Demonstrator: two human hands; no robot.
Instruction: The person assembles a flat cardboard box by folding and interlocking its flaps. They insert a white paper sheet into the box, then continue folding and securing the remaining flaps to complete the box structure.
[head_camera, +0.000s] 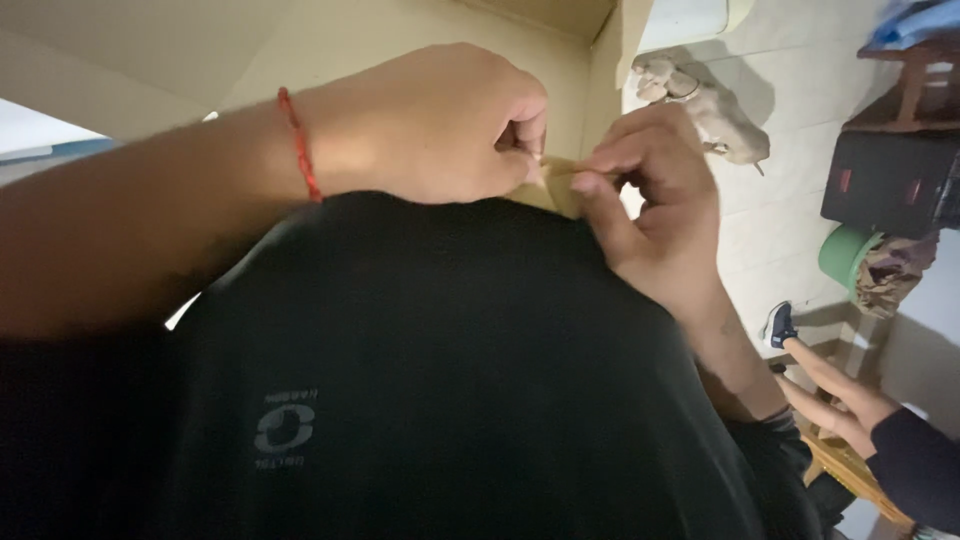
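A small tan strip (557, 185), paper or tape by its look, sits pinched between both hands, just above the upper edge of the dark shirt (420, 350) that fills the lower middle of the view. Only a short piece of it shows: pale yellowish-brown, flat and thin, with its long axis running roughly left to right from one hand to the other. Most of it is covered by fingers, so its full shape cannot be told.

The left hand (430, 125) is curled into a loose fist, thumb and forefinger closed on the strip's left end. The right hand (655, 200) meets it from the other side, with thumb and forefinger tip pressed together on the right end and the other fingers folded under. The two hands are almost touching, and neither is clearly nearer the strip, since each holds an end.

A red string bracelet (298, 145) circles the left wrist. Behind the hands stands a large cardboard box (400, 40), its plain beige wall and one folded flap in view; the strip lies close against this wall.

To the right is a pale tiled floor (770, 220), with a dark case (885, 180), a green bucket (843, 255) and some crumpled brown paper (890, 275) on it. At the lower right, another person's hand (850, 405) reaches out from a dark sleeve.
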